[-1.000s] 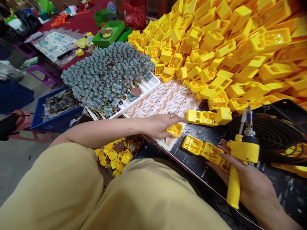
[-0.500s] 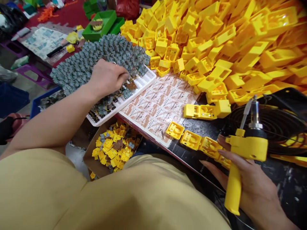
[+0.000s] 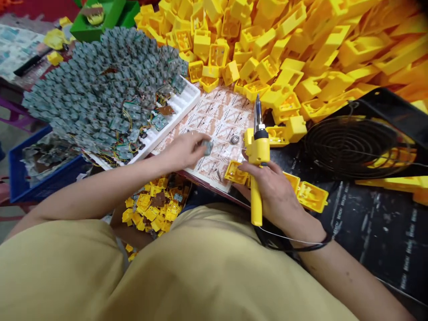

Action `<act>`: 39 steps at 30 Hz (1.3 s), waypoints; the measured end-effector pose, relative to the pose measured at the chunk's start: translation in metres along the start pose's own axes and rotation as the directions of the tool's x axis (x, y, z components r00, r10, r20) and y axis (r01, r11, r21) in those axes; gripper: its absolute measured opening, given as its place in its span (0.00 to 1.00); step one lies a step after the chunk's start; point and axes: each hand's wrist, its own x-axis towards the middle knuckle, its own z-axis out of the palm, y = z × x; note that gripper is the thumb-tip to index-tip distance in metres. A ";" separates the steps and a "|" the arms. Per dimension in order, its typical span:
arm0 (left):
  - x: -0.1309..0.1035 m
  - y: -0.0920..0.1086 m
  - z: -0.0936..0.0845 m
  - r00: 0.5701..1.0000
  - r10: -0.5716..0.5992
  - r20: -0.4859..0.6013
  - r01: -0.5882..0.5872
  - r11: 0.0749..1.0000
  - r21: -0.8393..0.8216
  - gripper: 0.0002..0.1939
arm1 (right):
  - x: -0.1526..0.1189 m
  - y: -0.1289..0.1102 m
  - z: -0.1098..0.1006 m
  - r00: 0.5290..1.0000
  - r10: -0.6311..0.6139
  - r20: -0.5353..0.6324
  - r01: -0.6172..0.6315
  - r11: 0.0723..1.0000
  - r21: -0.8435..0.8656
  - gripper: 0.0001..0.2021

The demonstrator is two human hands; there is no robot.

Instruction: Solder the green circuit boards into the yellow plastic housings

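My left hand (image 3: 185,151) is over the patterned sheet (image 3: 216,118), its fingers pinched on a small grey-green circuit board (image 3: 207,147). My right hand (image 3: 276,189) is wrapped around a yellow soldering gun (image 3: 261,149), whose metal tip points up and away. Under and beside that hand runs a row of open yellow plastic cases (image 3: 312,196); my fingers hide part of it. The nearest case (image 3: 234,171) lies at the sheet's edge. A small coiled metal spring (image 3: 234,139) rests on the sheet between my hands.
A white foam tray (image 3: 174,117) at left bears a dense mass of wired circuit boards (image 3: 100,89). Yellow cases are heaped (image 3: 267,53) at the back. A black fan (image 3: 354,145) stands at right. Below the table edge is a box of yellow parts (image 3: 154,205); a blue crate (image 3: 20,178) is far left.
My left hand has come away from the foam tray, rightward over the sheet, with a circuit board. My right hand has moved left along the cases with the soldering gun. The view has shifted.
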 end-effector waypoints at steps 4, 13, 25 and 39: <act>-0.016 -0.004 0.006 0.998 0.061 0.034 -0.068 0.945 0.319 0.21 | -0.011 0.004 -0.016 0.999 0.000 -0.050 -0.001 1.000 -0.014 0.21; 0.000 -0.004 -0.030 0.944 0.044 0.326 -0.185 0.890 0.416 0.23 | -0.028 0.003 -0.041 0.980 0.059 -0.192 -0.080 0.991 -0.105 0.20; 0.013 -0.005 -0.035 0.998 -0.025 -0.060 0.004 0.943 -0.333 0.14 | -0.025 0.003 -0.043 0.982 0.041 -0.182 -0.062 0.991 -0.115 0.15; 0.000 -0.002 -0.011 0.952 0.301 0.054 -0.305 0.924 0.230 0.13 | -0.019 -0.007 -0.060 0.970 0.091 -0.226 -0.093 0.996 0.004 0.06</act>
